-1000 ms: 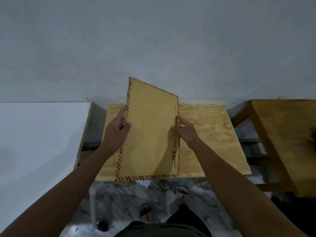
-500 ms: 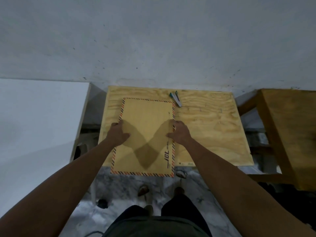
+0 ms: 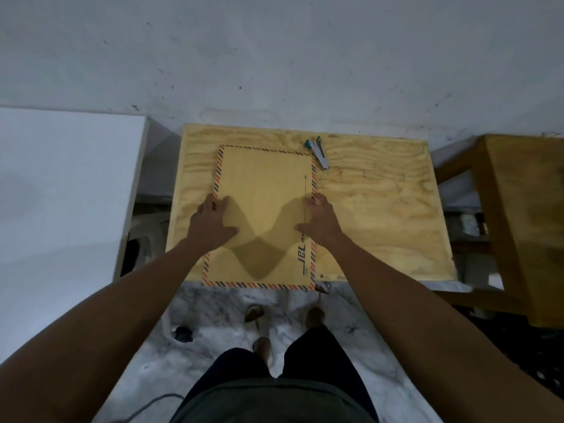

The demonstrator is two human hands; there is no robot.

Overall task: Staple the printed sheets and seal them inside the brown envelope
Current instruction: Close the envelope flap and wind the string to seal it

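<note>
The brown envelope (image 3: pixel 262 190) with a striped red and dark border lies flat on the plywood table (image 3: pixel 381 215), and its near end overhangs the table's front edge. My left hand (image 3: pixel 212 222) rests on its left edge, with the thumb lying on the paper. On the right edge rests my right hand (image 3: pixel 320 221), beside the printed logo. The fingers of both hands lie fairly straight on the envelope. A small teal and silver stapler (image 3: pixel 318 151) lies just beyond the envelope's far right corner. No printed sheets are visible.
A white surface (image 3: pixel 61 193) stands to the left of the table and a wooden bench (image 3: pixel 525 209) to the right. A grey wall (image 3: pixel 274 56) rises right behind the table. Below me are a marble floor (image 3: pixel 213 315) and my legs.
The envelope went from tilted up off the table to lying flat on it. My hands came down with it and stay on its side edges. The stapler came into view.
</note>
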